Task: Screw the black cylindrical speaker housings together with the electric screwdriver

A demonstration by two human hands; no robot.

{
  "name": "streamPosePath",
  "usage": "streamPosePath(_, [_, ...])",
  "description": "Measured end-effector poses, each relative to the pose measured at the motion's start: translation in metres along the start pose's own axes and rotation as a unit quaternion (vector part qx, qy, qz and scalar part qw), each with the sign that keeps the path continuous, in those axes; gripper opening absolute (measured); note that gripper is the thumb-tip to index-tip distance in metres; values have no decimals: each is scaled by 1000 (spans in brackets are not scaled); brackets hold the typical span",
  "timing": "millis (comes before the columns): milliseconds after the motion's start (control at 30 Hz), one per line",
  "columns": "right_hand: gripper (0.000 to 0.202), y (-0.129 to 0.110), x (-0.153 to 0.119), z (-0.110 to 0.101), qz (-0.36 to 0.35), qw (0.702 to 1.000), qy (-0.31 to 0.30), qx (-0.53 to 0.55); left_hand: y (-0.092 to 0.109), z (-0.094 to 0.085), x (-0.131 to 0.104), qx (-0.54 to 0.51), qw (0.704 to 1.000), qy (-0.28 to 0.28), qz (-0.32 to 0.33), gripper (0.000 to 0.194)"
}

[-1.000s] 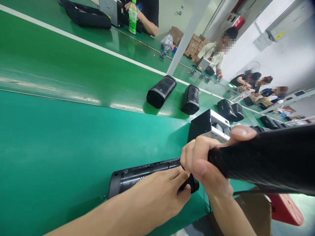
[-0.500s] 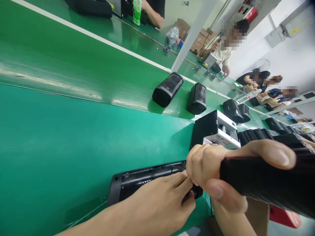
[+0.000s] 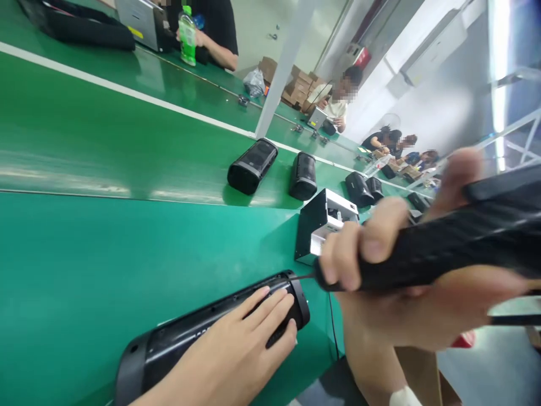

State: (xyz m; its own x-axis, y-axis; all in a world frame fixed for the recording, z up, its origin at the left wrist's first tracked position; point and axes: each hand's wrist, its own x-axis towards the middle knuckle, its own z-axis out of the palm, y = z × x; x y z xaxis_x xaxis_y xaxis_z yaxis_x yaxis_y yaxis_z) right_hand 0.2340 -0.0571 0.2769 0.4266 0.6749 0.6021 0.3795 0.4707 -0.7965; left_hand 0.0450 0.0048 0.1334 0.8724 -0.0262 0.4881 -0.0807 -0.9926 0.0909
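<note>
A long black speaker housing (image 3: 177, 338) lies on the green bench (image 3: 105, 259) near its front edge. My left hand (image 3: 236, 349) rests flat on top of it, fingers spread over its right end. My right hand (image 3: 380, 254) grips a black electric screwdriver (image 3: 443, 242), held nearly level. Its thin bit (image 3: 302, 277) touches the housing's right end. The hand and tool are blurred.
A black and silver box (image 3: 323, 225) stands just behind the tool. Several black speakers (image 3: 252, 165) lie on the green conveyor belt (image 3: 84, 135) beyond. Other people sit at the far side of the line, one with a green bottle (image 3: 187, 35). Cartons (image 3: 298, 84) are stacked behind.
The view has shifted, so the housing now shows more of its length at lower left. My right hand has drawn the screwdriver back and up; only the bit tip meets the housing's end.
</note>
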Motion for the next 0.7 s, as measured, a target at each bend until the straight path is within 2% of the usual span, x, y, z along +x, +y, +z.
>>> streamPosePath(167, [40,-1,24,-64,-115,983,142,-35,1,6,-2,47,998,48,12,38])
streamPosePath(267, [27,19,38,-88,-148,967,202,-52,0,8,0,53,996,62,21,39])
streamPosePath(333, [18,38,42,-93,-148,966,205,-56,0,10,1,52,996,63,25,38])
streamPosePath(433, [23,62,42,-92,-119,974,184,-52,1,15,-3,51,996,67,30,35])
streamPosePath(500, [25,69,38,-91,-98,979,175,-43,1,18,-6,50,996,72,32,34])
streamPosePath(600, [24,65,29,-91,-70,985,158,-29,3,18,-7,53,995,82,28,35])
streamPosePath(700, [28,47,20,-89,-44,989,138,-12,7,16,-6,58,995,76,24,33])
